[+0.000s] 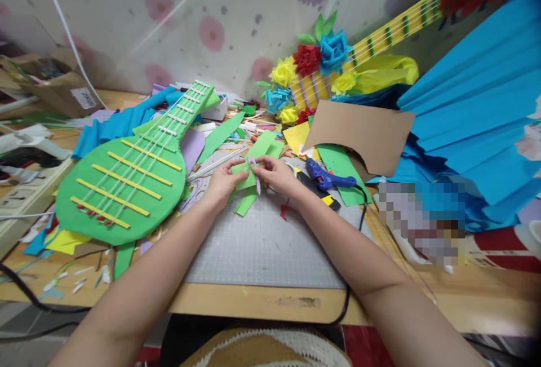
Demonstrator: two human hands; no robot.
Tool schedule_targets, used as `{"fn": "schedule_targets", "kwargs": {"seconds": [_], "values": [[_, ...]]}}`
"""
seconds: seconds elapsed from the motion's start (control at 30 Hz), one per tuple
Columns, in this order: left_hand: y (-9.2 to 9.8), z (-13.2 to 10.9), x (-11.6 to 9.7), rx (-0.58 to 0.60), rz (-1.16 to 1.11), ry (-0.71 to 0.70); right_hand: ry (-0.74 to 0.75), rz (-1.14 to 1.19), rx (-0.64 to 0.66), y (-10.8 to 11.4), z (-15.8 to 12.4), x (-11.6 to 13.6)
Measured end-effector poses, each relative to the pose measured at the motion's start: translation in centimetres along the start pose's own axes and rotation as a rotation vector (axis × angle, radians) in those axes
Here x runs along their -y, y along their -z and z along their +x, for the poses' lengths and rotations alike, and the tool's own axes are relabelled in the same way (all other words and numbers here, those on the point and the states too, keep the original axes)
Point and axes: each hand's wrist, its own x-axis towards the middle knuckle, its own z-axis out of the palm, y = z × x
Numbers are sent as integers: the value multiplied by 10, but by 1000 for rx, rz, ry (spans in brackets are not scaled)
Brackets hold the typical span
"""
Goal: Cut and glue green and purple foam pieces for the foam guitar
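Observation:
My left hand (224,182) and my right hand (275,175) meet above the cutting mat, fingertips pinched together. Between them is a small purple paper piece (252,161), one end of which hangs down by my right thumb. Light green paper strips (262,144) lie behind and under my fingers, and another green strip (245,203) sticks out below; whether my left fingers also grip green paper is hard to see. Close to my right wrist, a blue hot glue gun (327,176) rests on a black and yellow tool (333,200).
A green paper-covered lute shape (122,186) leans at the left. Behind stands a yellow instrument (315,91) with paper flowers. Cut brown cardboard (363,130) and blue crepe paper (465,119) are on the right. A grey cutting mat (270,254) covers the table's middle; the glue gun's cord (364,209) runs down its right side.

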Motion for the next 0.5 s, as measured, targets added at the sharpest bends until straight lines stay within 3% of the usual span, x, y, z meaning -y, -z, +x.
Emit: {"fn": "schedule_targets", "kwargs": {"seconds": [0.1, 0.23, 0.37, 0.5], "values": [[1, 1, -1, -44, 11, -24, -89, 175, 45, 8, -3, 8], [3, 2, 1, -82, 38, -53, -255, 381, 227, 13, -4, 14], [1, 0, 1, -14, 48, -54, -346, 616, 281, 16, -1, 14], [-1, -3, 0, 78, 5, -4, -282, 652, 299, 21, 1, 11]]}}
